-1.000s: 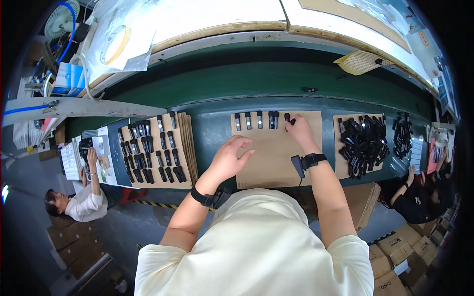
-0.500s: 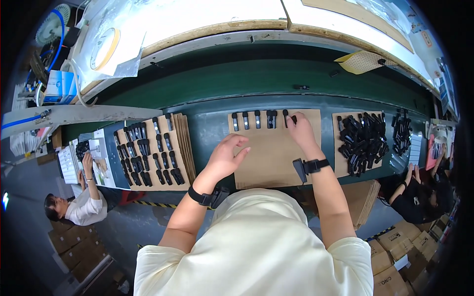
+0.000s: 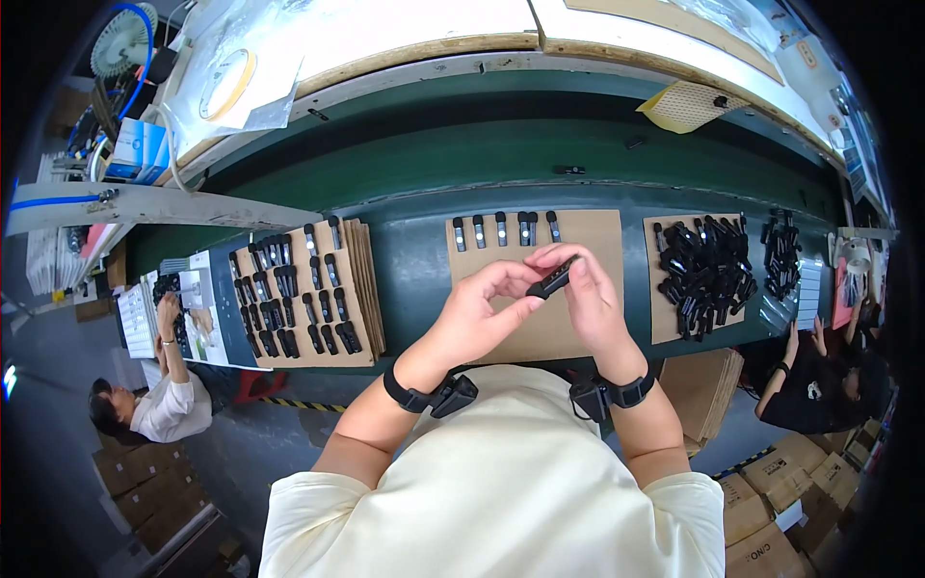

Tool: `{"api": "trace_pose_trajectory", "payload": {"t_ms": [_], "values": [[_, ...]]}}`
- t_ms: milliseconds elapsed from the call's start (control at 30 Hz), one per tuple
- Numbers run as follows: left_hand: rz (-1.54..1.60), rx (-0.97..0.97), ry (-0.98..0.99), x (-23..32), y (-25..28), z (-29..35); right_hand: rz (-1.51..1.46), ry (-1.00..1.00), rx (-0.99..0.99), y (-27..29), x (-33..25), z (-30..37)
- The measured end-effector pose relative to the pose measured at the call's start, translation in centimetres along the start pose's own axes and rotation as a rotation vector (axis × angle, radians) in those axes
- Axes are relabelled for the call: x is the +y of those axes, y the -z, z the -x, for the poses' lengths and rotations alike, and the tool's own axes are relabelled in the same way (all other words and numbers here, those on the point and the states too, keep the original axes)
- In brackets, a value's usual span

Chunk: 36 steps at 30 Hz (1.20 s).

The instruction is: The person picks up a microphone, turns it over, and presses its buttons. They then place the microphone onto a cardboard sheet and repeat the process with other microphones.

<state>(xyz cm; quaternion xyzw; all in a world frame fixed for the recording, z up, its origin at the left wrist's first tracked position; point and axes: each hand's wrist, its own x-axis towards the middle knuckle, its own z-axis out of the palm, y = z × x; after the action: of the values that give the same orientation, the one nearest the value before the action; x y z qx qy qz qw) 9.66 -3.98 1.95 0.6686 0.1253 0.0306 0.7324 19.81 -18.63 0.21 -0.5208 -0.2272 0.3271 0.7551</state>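
Note:
My left hand (image 3: 487,310) and my right hand (image 3: 594,297) meet above the middle cardboard sheet (image 3: 540,337). Between them, tilted, is a small black clip-on microphone (image 3: 552,279). My left fingers pinch its lower end, and my right thumb and fingers close round its upper end. Beyond my hands, a row of several similar microphones (image 3: 501,229) lies along the sheet's far edge. My palms and curled fingers hide part of the held piece.
Neat rows of microphones (image 3: 291,289) cover a stack of cardboard at left. A heap of them (image 3: 708,275) lies on cardboard at right, with a smaller pile (image 3: 781,243) beyond. A person in white (image 3: 173,400) works at far left, and people in black (image 3: 809,385) at far right.
My right hand has come back from the far row toward me, bringing a microphone. My left hand has moved right and now grips it too. One microphone remains at the row's right end.

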Motion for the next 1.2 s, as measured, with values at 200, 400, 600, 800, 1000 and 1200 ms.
{"api": "trace_pose_trajectory", "payload": {"t_ms": [200, 400, 600, 800, 1000, 1200], "values": [[-0.317, 0.033, -0.244, 3.0, 0.7, 1.5, 0.405, 0.081, -0.108, -0.1, -4.7, 1.8], [-0.374, 0.010, -0.466, 3.9, 0.2, 2.2, 0.684, 0.341, -0.134, -1.2, -5.3, 2.3], [-0.355, -0.011, -0.485, 3.9, 0.1, 2.3, 0.689, 0.422, -0.124, -1.2, -5.2, 2.6], [-0.370, 0.019, -0.418, 3.6, 0.1, 2.4, 0.710, 0.410, -0.120, -1.6, -5.4, 2.8], [-0.398, 0.019, -0.437, 3.7, 0.5, 2.3, 0.701, 0.320, -0.051, -1.3, -5.0, 3.0], [-0.358, 0.016, -0.296, 3.2, 0.5, 1.8, 0.883, 0.476, -0.051, -1.2, -4.9, 2.4]]}}
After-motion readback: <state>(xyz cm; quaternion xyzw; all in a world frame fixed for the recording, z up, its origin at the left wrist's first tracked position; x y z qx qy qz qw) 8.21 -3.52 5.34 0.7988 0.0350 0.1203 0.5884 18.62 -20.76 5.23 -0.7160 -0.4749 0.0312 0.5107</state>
